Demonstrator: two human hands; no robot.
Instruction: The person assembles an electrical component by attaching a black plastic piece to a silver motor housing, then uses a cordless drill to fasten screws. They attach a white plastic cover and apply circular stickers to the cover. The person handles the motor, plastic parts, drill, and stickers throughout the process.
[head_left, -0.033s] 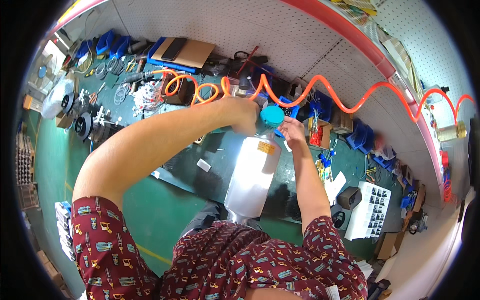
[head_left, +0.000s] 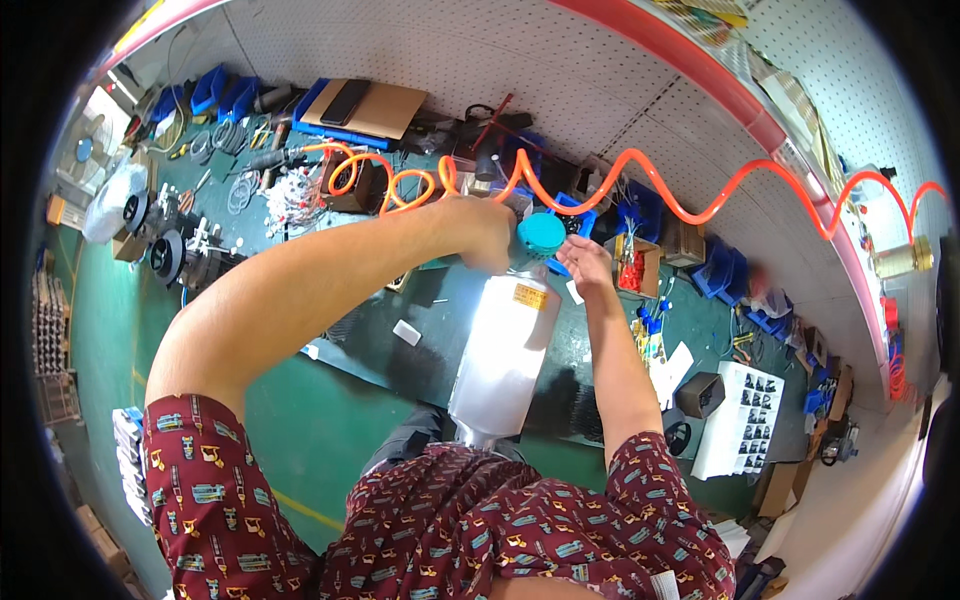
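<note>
Teal round cap (head_left: 542, 233) sits at the far end of a silver canister (head_left: 503, 360), out over the table (head_left: 440, 325); canister's narrow near end points at the person's shirt (head_left: 440, 510). Yellow label (head_left: 531, 297) just below the cap. Left hand (head_left: 487, 237) is at the cap's left side, fingers curled and partly hidden; from here I can't tell if they grip anything. Right hand (head_left: 585, 262) is at the cap's right edge, fingers bent; can't tell if they touch it or hold something small. Small white piece (head_left: 407, 332) lies left of the canister. Orange coiled hose (head_left: 690, 218) strung across, beyond the hands. Right of the right hand: box of red parts (head_left: 631, 270), then a white tray (head_left: 712, 440) with black pieces. Far left, black round-faced parts (head_left: 168, 257). Farther back, a black phone (head_left: 345, 102) on cardboard (head_left: 393, 108).
</note>
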